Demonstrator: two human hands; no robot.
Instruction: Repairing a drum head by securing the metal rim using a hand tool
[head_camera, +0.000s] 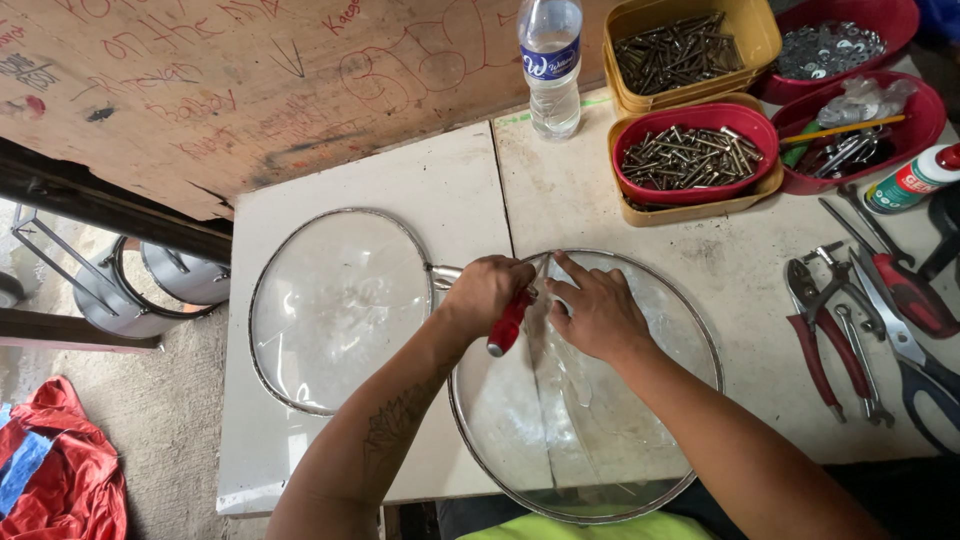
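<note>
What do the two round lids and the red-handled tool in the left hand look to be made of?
Both lids, near lid and far lid, look like clear glass with a thin, shiny metal rim: the table shows through and they glare. The tool in the left hand has a glossy red grip, probably plastic or rubber; its tip is hidden.

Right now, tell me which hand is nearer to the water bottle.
Right. The right hand rests on the near glass lid, almost straight below the water bottle. The left hand, gripping a red-handled tool, sits further left and slightly farther away. The margin is small.
</note>
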